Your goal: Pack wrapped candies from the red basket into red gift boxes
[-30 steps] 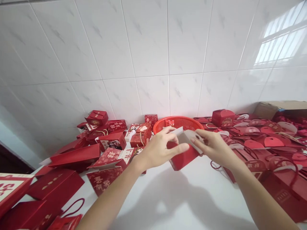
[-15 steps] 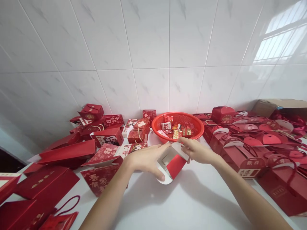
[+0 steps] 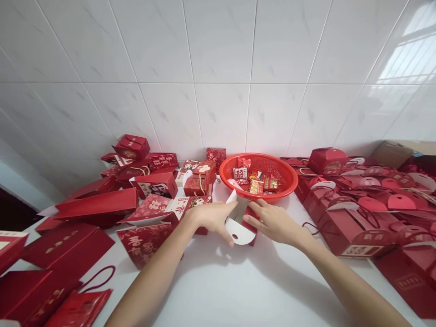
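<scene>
Between my hands is a small red paper gift box [image 3: 240, 232], its white inner side showing and its top open. A rounded white flap with a small hole sticks out toward me. My left hand [image 3: 213, 221] grips the box's left side, thumb near the flap and fingers partly hidden behind. My right hand [image 3: 274, 222] has its fingers bent over the box's right red wall. Just behind it stands a red plastic basket [image 3: 293, 185] holding several wrapped candies [image 3: 256, 186].
Red patterned boxes [image 3: 145, 245] and flat red bags [image 3: 97, 206] crowd the left. Rows of closed red boxes with cord handles [image 3: 354, 227] fill the right. A cardboard carton [image 3: 390, 154] sits at the far right, and a tiled wall [image 3: 225, 109] rises behind.
The box has turned and tilted, so its holed flap now faces me. My right hand has moved from the far flap down to the right wall. The view has shifted slightly.
</scene>
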`<act>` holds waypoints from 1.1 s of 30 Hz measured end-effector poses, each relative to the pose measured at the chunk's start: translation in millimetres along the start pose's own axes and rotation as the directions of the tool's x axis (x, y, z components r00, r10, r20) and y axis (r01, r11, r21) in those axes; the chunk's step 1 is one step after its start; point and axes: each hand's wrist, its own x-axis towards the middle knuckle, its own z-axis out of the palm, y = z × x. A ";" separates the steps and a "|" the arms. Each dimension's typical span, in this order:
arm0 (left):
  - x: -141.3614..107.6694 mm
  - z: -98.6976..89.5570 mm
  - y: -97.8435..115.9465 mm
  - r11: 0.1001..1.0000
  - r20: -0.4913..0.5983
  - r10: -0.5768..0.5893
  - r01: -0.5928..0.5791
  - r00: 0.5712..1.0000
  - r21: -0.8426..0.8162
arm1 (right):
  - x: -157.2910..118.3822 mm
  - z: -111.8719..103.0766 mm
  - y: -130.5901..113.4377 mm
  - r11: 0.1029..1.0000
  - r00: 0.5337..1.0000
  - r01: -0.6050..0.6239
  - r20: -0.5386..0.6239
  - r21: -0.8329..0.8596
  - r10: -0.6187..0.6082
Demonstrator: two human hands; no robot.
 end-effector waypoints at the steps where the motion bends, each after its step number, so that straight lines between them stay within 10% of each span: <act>1: -2.9 -1.6 0.5 1.000 0.012 -0.001 0.001 1.000 -0.007 | 0.2 -1.1 0.9 0.998 1.000 0.007 -0.014 0.060 -0.006; 8: -23.0 -13.3 -1.3 0.997 -0.050 0.047 -0.050 0.998 -0.064 | -3.3 -13.3 17.1 0.880 0.992 0.117 -0.097 0.460 -0.081; 16: -25.6 -14.0 -10.2 0.958 -0.170 0.187 -0.218 0.968 -0.185 | -10.7 -18.2 13.7 0.942 0.997 -0.010 0.080 0.334 -0.018; 33: 2.2 -3.8 -17.7 0.974 -0.016 0.122 -0.122 0.992 -0.189 | -25.3 -22.7 3.7 0.989 0.963 -0.146 0.222 -0.034 0.150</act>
